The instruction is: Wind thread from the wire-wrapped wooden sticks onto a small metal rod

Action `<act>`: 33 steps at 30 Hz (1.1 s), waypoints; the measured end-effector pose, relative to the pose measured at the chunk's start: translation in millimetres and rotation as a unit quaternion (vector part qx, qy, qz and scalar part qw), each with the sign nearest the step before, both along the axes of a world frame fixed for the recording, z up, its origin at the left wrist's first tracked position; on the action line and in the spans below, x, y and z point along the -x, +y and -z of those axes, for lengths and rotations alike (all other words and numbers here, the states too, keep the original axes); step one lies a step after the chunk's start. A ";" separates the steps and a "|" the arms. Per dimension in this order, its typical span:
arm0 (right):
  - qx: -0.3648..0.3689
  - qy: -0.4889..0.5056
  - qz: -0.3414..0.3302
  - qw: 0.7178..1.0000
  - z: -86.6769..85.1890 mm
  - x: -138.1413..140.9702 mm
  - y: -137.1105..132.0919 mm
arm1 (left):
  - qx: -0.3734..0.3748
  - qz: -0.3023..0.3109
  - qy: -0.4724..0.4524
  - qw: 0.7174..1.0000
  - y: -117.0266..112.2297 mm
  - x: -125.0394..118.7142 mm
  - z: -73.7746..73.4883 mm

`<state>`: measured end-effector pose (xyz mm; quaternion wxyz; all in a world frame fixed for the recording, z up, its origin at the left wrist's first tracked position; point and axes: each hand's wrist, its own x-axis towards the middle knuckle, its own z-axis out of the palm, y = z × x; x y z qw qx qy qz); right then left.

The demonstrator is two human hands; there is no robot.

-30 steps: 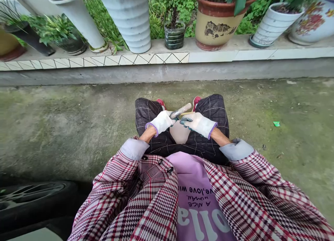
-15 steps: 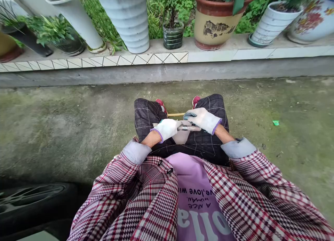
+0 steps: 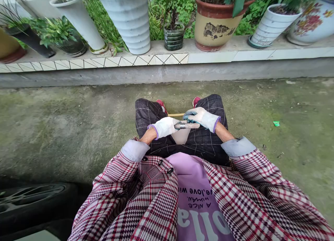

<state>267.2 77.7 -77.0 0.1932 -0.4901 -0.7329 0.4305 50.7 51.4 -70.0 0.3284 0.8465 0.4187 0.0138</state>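
Note:
I sit with both hands over my knees, each in a white work glove with a purple cuff. My left hand (image 3: 164, 127) is closed round the handle end of a grey metal tool (image 3: 186, 125) that lies level and points right. My right hand (image 3: 201, 116) lies just above the tool's far end with its fingers curled, and I cannot make out what they hold. A thin yellowish stick (image 3: 176, 114) shows between my knees, behind the hands. Between my thighs a pale object is partly hidden.
A tiled ledge (image 3: 214, 55) runs across the back with several plant pots, among them a ribbed white pot (image 3: 127, 18) and a brown-rimmed pot (image 3: 216, 22). Mossy concrete floor (image 3: 65, 122) lies on both sides. A tyre (image 3: 31, 195) sits at lower left. A green scrap (image 3: 276, 123) lies right.
A second ago the tool pointed up and away between my knees; my left hand has since turned it level and drawn back slightly. My right hand has shifted a little up and right.

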 end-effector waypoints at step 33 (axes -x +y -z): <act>0.056 0.026 0.025 0.998 5.9 11.1 -3.4 | 0.048 -0.116 -0.174 0.977 12.5 10.3 5.9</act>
